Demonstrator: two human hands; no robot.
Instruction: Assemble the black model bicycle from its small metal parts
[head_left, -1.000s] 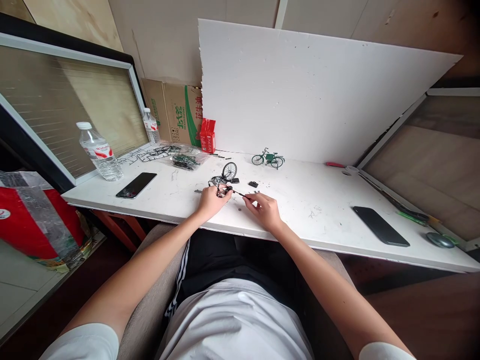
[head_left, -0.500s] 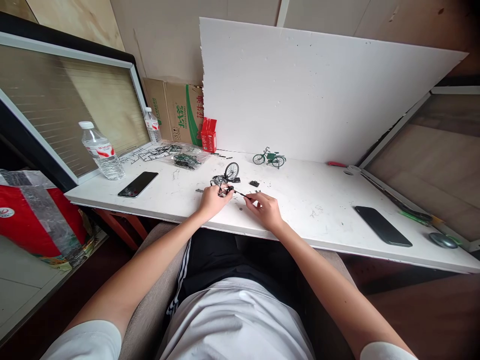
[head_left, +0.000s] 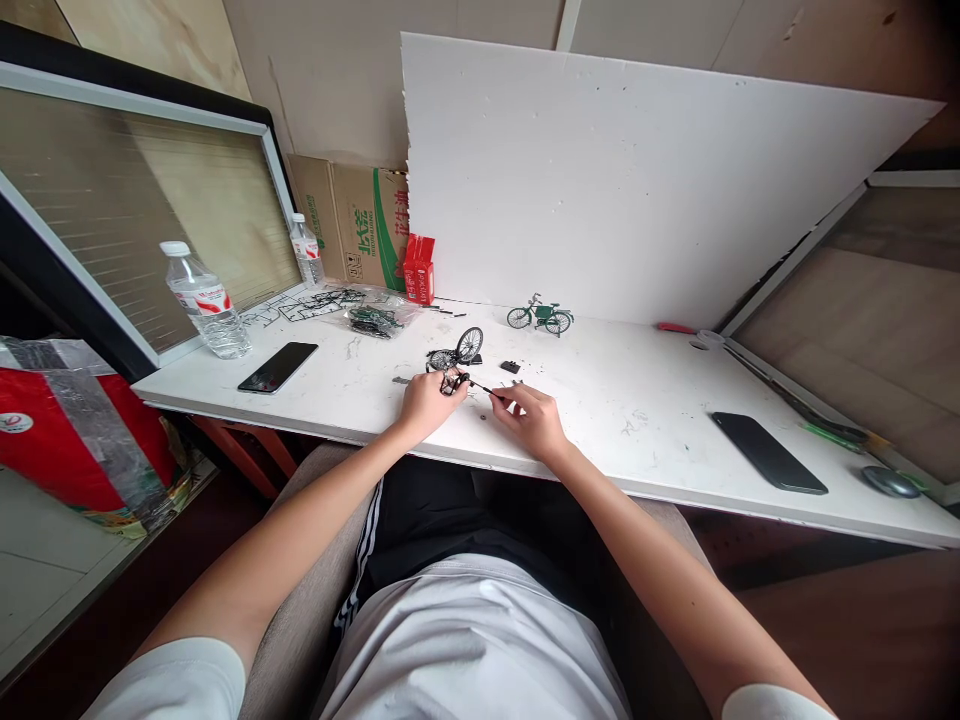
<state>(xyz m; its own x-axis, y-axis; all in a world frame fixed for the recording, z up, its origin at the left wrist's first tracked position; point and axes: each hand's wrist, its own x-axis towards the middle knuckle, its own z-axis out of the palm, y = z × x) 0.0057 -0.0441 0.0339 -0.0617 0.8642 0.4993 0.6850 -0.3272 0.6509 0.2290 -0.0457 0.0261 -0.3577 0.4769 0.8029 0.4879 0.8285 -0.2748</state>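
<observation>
On the near side of the white table, my left hand (head_left: 428, 402) is closed around part of a black model bicycle (head_left: 470, 345). One spoked wheel stands up and another lies tilted behind the fingers, which hide part of the frame. My right hand (head_left: 534, 418) pinches a small screwdriver (head_left: 487, 391) with a dark handle. Its thin shaft points left and its tip meets the bicycle, though the exact contact spot is too small to make out. Just beyond my hands lies a small black part (head_left: 511, 367). Farther back a green model bicycle (head_left: 541, 316) stands upright.
Phones lie at left (head_left: 277, 367) and right (head_left: 769, 452). A water bottle (head_left: 206, 305), a bag of green parts (head_left: 375, 318), a red box (head_left: 419, 270) and a carton (head_left: 352, 225) stand at back left. A white board (head_left: 637, 180) leans behind.
The black model bicycle has tilted slightly and shifted a little to the right in my left hand. My right hand keeps its pinch on the screwdriver, almost unmoved.
</observation>
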